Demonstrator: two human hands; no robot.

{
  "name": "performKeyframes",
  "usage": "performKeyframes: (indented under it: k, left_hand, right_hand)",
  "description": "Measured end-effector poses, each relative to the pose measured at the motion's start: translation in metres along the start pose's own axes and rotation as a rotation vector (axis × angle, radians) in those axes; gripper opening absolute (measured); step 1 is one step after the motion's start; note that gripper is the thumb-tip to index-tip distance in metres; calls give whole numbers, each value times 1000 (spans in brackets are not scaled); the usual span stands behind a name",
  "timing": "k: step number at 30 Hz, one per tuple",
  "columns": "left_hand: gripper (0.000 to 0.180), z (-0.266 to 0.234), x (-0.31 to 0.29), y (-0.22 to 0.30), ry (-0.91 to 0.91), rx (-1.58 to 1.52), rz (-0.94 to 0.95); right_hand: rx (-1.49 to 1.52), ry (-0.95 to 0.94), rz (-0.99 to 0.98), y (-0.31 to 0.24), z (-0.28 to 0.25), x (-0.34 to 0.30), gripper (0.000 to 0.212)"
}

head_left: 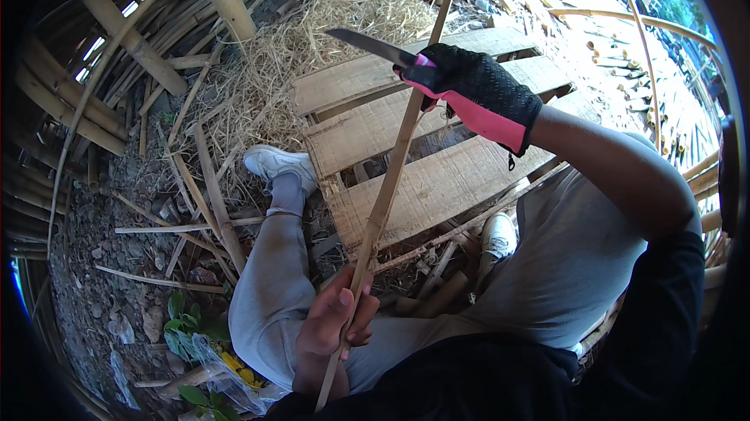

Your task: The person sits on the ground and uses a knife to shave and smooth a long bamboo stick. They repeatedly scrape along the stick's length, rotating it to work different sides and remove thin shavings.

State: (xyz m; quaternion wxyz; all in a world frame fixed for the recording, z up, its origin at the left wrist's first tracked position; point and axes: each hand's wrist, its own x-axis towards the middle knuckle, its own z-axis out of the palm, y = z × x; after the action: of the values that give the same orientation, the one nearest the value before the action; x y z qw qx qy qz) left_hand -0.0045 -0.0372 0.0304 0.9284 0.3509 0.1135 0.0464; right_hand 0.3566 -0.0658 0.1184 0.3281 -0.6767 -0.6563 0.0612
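So the star here is a long, thin bamboo strip (397, 157), pale tan, flat and pretty straight, with a darker tone along part of one edge. It slants across the view from about half past six up to between twelve and one, passing in front of the slatted wooden pallet (355, 142). The bare left hand (332, 315), near half past six, has its fingers clamped on the strip's lower part. The right hand (476, 93), at about two o'clock in a black textured glove with pink panels, has its fingers wrapped around a knife (363, 42), dark blade pointing toward ten. Any marking on the blade or glove is too small to read. The glove hides most of the handle plus a bit of the strip, so I can't tell if the edge touches the bamboo. The strip's top runs to the picture's edge, and its bottom tip is murky against dark clothing.
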Motion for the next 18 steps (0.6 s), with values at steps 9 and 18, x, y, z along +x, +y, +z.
performKeyframes:
  k: [9,18]
  left_hand:
    - [44,-2,4,-13,-82,24,41]
    - [48,-12,16,-25,-306,207,90]
  right_hand:
    - [-62,-140,-104,-19,-20,6,29]
    - [-125,-104,-496,-54,-41,23,23]
